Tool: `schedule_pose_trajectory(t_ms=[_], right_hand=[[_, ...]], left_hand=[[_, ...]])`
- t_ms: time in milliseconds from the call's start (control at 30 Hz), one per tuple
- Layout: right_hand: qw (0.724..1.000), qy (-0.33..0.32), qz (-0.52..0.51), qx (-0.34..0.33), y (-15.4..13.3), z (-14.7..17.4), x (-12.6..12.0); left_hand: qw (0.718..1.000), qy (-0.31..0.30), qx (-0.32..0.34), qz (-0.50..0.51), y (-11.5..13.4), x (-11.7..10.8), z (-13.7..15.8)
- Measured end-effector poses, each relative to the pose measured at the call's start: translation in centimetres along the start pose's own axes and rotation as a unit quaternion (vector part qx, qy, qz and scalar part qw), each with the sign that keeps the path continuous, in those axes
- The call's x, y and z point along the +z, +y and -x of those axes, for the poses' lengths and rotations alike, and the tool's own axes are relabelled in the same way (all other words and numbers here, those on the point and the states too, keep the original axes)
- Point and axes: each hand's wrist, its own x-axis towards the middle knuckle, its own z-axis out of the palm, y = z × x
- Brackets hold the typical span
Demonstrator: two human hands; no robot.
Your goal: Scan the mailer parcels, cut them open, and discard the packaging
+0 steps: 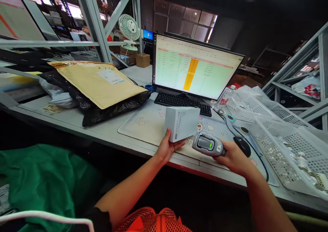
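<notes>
My left hand [167, 148] grips a white box [188, 122] from below, thumb on its near side face, fingers under it. Small print and a code label show on that narrow side. In my right hand [234, 157] is a grey barcode scanner [208, 145] with a green light on top, its head close to the lower right of the box. Both are held above a light desk mat [139, 129] with cartoon prints. Behind the box stand a black keyboard [166, 100] and a monitor [194, 66] showing a spreadsheet with an orange column.
A yellow padded envelope [102, 83] lies on black plastic bags [112, 112] at the left. To the right are a black mouse [242, 146] and white perforated baskets [289, 150], one holding small bottles [302, 160]. A fan [129, 27] and a small carton [142, 60] are farther back.
</notes>
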Motion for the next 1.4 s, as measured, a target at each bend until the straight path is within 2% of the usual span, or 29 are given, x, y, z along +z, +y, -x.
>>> schedule_pose_trajectory(t_ms=[67, 133, 267, 400, 500, 567, 667, 767, 833, 933, 1133, 1267, 1400], right_hand=[[0.996, 0.057, 0.054, 0.045, 3.1, -1.5, 0.2], [0.980, 0.105, 0.128, 0.112, 6.4, -3.1, 0.4], [0.933, 0.132, 0.228, 0.246, 11.3, -5.7, 1.4], [0.914, 0.120, 0.245, 0.301, 13.0, -6.7, 1.7], [0.909, 0.131, 0.232, 0.320, 12.8, -7.7, 0.5], [0.907, 0.179, 0.223, 0.308, 12.1, -9.1, -0.3], [0.919, 0.237, 0.206, 0.237, 10.8, -12.9, -0.2], [0.942, 0.205, 0.191, 0.182, 10.0, -17.9, 1.9], [0.950, 0.182, 0.183, 0.176, 9.8, -20.9, 3.8], [0.949, 0.180, 0.175, 0.193, 9.9, -23.6, 6.3], [0.956, 0.149, 0.157, 0.197, 10.5, -24.6, 8.4], [0.964, 0.150, 0.122, 0.185, 10.4, -24.0, 8.2], [0.971, 0.173, 0.066, 0.152, 8.7, -23.8, 7.1]], left_hand=[[0.999, 0.019, 0.017, -0.026, 1.2, -0.9, 0.3], [0.996, 0.046, 0.049, -0.064, 2.8, -2.2, 0.5], [0.975, 0.071, 0.115, -0.176, 5.7, -5.6, 0.4], [0.940, 0.107, 0.166, -0.279, 6.6, -8.8, -0.5], [0.922, 0.118, 0.202, -0.308, 6.4, -9.8, -1.0], [0.909, 0.110, 0.225, -0.334, 6.3, -9.8, -1.0], [0.892, 0.112, 0.230, -0.372, 6.4, -9.6, -0.8], [0.884, 0.137, 0.214, -0.393, 6.5, -9.9, -0.7], [0.877, 0.149, 0.214, -0.403, 6.5, -10.1, -0.7], [0.876, 0.131, 0.212, -0.413, 6.6, -10.3, -0.7], [0.880, 0.119, 0.213, -0.408, 6.7, -10.4, -0.6], [0.883, 0.114, 0.218, -0.399, 6.6, -10.2, -0.5], [0.874, 0.137, 0.222, -0.409, 6.6, -9.7, -0.7]])
